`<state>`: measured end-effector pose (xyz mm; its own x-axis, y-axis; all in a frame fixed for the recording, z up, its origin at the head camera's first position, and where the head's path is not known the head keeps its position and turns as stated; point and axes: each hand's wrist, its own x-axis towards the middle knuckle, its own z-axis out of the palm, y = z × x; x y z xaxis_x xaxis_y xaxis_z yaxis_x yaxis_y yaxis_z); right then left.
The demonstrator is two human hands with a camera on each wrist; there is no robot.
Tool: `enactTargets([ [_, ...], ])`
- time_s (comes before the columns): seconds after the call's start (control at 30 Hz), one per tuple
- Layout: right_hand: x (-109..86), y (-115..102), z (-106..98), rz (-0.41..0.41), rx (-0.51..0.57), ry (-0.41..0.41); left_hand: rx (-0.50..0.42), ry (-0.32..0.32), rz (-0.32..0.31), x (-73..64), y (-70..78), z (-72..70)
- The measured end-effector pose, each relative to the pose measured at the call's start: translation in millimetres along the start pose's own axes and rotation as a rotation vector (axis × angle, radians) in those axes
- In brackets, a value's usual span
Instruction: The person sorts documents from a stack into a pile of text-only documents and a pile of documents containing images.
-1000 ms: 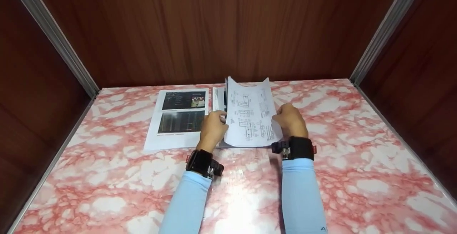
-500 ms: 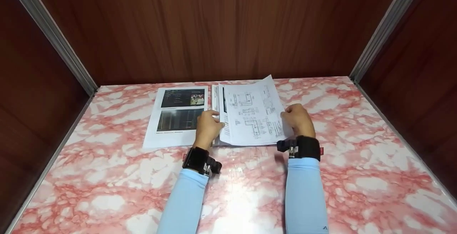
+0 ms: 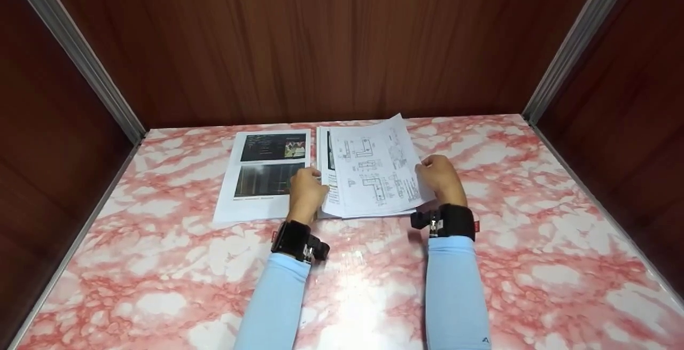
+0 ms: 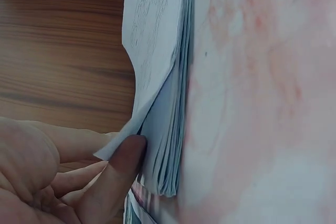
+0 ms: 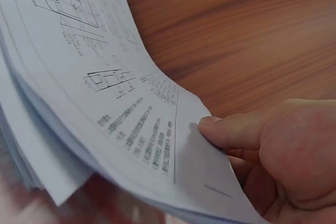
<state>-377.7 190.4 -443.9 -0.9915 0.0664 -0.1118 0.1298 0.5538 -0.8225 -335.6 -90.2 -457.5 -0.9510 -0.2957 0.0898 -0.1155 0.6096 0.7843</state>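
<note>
A white sheet with printed line drawings (image 3: 368, 171) lies at a slant over a stack of papers (image 4: 169, 156), its far right corner raised. My left hand (image 3: 308, 192) pinches the sheet's left edge between thumb and fingers; the left wrist view shows that edge lifted off the stack. At the opposite edge, my right hand (image 3: 441, 176) grips the sheet, thumb on top and fingers beneath. In the right wrist view the sheet bows upward, with other page edges hanging loose below it. How many pages the right hand holds is hidden.
Left of the stack, a printed page with two dark pictures (image 3: 256, 210) lies flat, partly behind my left hand. The pink-and-white marbled table (image 3: 534, 222) extends around the papers. Brown wood-grain panels (image 3: 342, 45) enclose the back and sides.
The drawing sheet, curled up a second ago, has flattened and moved left over the stack. My left hand has shifted slightly left. My right hand went right, then slightly back left.
</note>
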Motion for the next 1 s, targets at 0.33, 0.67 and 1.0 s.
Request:
enactTargets([
  [0.33,-3.7,-2.4,-6.7,0.025,-0.028,-0.044,0.105,-0.035,0.023,-7.4,19.2,-8.6],
  [0.67,3.9,5.7,-12.6,0.019,0.101,-0.115,-0.003,-0.131,-0.007,-9.3,11.4,2.2],
  [1.0,3.1,5.5,-13.0,0.028,0.313,-0.201,-0.098,-0.138,-0.004,-3.8,12.6,4.5],
])
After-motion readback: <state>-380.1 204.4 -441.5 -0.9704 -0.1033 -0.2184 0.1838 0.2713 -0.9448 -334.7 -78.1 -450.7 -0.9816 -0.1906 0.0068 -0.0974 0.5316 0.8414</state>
